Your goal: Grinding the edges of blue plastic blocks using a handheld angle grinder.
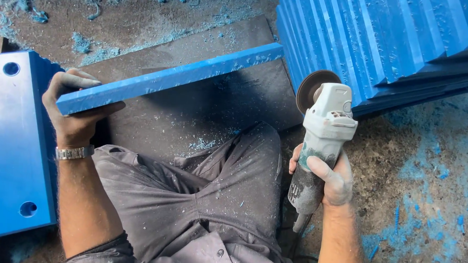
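Observation:
My left hand [74, 110] grips the near end of a long blue plastic slab [173, 77] standing on its edge; the slab runs away to the upper right. A metal watch sits on that wrist. My right hand [330, 176] is wrapped around the body of a grey angle grinder [322, 136], its dark disc [313, 87] pointing away from me, close to the slab's far end and beside a stack of blue slabs. My grey-trousered legs lie between the two arms.
A stack of blue slabs [388, 43] leans at the upper right. A flat blue plate with holes [9, 146] lies at the left. A dark board [203, 108] sits under the held slab. Blue shavings litter the dirty floor [429, 179].

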